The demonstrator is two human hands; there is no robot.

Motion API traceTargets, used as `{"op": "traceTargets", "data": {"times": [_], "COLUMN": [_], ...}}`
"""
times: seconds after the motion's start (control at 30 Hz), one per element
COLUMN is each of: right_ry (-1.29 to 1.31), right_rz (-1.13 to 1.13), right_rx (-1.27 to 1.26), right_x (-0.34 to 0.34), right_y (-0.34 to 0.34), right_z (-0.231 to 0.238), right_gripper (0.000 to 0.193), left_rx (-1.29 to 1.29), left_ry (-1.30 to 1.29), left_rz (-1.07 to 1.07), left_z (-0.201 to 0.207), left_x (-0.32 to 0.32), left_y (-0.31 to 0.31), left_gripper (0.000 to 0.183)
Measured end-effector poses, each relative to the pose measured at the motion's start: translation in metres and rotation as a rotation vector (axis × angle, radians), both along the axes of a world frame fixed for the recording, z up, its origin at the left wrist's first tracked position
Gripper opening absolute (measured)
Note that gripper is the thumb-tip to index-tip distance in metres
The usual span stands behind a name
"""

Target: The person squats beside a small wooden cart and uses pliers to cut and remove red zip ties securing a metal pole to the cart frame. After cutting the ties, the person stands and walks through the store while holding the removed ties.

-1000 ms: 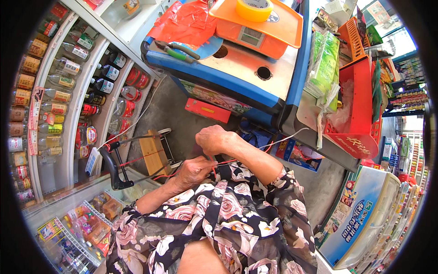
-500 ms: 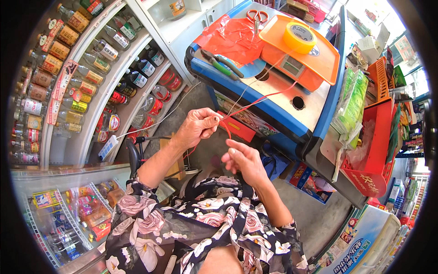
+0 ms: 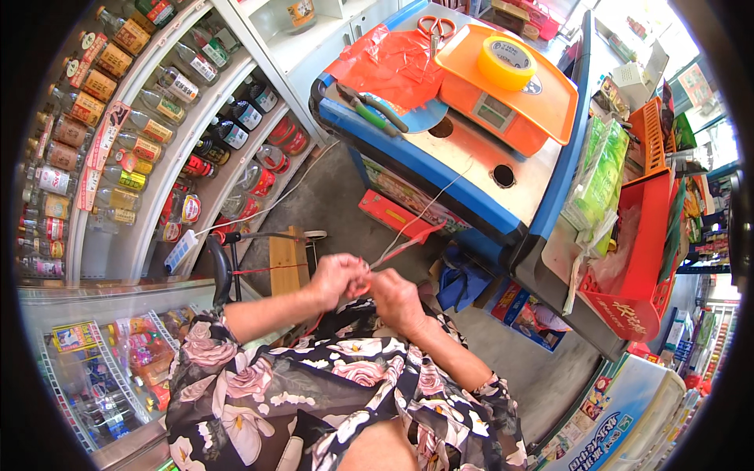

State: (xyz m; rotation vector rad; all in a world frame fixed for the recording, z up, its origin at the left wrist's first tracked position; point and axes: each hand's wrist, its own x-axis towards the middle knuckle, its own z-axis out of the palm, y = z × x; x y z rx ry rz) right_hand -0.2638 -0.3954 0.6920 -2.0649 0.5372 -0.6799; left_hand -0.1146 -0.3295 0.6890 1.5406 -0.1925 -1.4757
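Observation:
In front of my lap my left hand point(image 3: 339, 281) and my right hand point(image 3: 399, 302) are close together, fingers closed around a red plastic strip point(image 3: 418, 238). Pale thin strands point(image 3: 428, 206) leave the grip beside the strip and stretch up and right toward the counter. The part between the fingers is hidden and slightly blurred. More red cord point(image 3: 271, 271) shows left of my left hand, by a black curved handle point(image 3: 222, 263).
On the blue-edged counter point(image 3: 471, 188) lie an orange scale point(image 3: 503, 118), yellow tape point(image 3: 506, 63), pliers point(image 3: 373, 108), scissors point(image 3: 436, 33) and a red plastic bag point(image 3: 389, 67). Bottle shelves point(image 3: 169, 118) stand left; a glass-topped case point(image 3: 118, 369) is lower left.
Both hands have come down toward my lap, and my right hand has closed in beside my left. The red strip and pale strands have been drawn off the counter with them.

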Motion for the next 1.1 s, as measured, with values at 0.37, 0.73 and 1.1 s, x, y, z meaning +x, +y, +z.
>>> {"op": "traceTargets", "data": {"times": [0.37,0.73,1.1], "right_ry": [0.516,0.282,-0.044], "right_rz": [0.194,0.022,0.391], "right_rx": [-0.382,-0.367,0.068], "right_x": [-0.003,0.011,0.055], "right_y": [0.011,0.024,0.047], "right_z": [0.018,0.004,-0.054], "right_gripper": [0.017,0.025,0.032], "left_rx": [-0.182,-0.023,0.037], "left_ry": [-0.369,-0.182,-0.327], "left_rz": [-0.292,-0.134,-0.398], "left_z": [0.004,0.002,0.029], "left_x": [-0.030,-0.021,0.015], "left_y": [0.055,0.068,0.098], "left_gripper": [0.009,0.011,0.005]}}
